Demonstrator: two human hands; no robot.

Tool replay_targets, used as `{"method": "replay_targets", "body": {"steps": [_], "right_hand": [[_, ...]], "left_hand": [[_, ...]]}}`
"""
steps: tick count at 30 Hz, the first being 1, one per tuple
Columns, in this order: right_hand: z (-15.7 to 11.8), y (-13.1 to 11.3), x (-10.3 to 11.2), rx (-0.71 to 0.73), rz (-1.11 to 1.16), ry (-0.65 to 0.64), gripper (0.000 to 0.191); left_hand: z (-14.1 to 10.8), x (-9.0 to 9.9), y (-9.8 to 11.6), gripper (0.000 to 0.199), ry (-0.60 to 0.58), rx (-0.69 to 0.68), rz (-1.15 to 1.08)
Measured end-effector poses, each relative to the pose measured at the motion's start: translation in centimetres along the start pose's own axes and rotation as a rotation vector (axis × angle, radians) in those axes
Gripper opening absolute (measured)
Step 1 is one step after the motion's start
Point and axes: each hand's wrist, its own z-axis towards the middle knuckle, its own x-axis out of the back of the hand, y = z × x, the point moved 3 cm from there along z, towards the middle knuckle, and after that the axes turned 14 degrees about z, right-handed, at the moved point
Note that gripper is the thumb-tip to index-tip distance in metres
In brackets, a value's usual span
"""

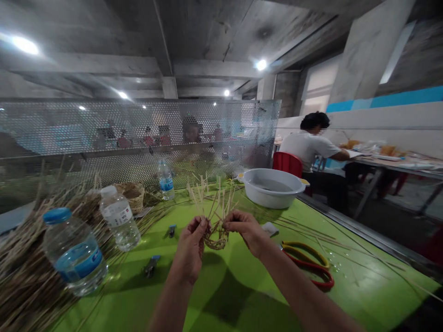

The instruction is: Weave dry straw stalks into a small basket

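1. Woven basket sits, in the head view, between the two hands and above the middle of the green desk, its loose ends fanning upward.
2. Left hand: thumb and fingers are clamped on the basket's left side.
3. Right hand: thumb and fingertips are pinched together on the basket's right edge; whether on the rim or one loose end is too small to tell.
4. Scissors lie to the right of the right hand, a white basin stands beyond it, and two clips lie left of the left hand.
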Motion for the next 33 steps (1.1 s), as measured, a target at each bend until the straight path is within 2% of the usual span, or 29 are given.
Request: {"method": "replay_targets", "body": {"steps": [6, 11, 17, 25, 33], "right_hand": [[-0.1, 0.0, -0.1, 0.007, -0.005, 0.020, 0.012], [-0.1, 0.2, 0.0, -0.003, -0.023, 0.046, 0.011], [-0.1, 0.4, 0.1, -0.004, -0.020, 0.049, 0.012], [-0.4, 0.2, -0.6, 0.043, -0.039, -0.033, 0.014], [-0.5, 0.1, -0.6, 0.057, -0.068, -0.093, 0.017]], "left_hand": [[-0.1, 0.0, 0.0, 0.033, -0.068, -0.038, 0.076], [-0.4, -0.2, 0.7, 0.036, -0.031, -0.027, 0.050], [-0.6, -0.4, 0.9, 0.031, -0.073, -0.061, 0.064], [0.5, 0.5, -1.0, 0.028, -0.091, -0.077, 0.350], [0.6, 0.3, -1.0, 0.033, -0.094, -0.069, 0.357]]}}
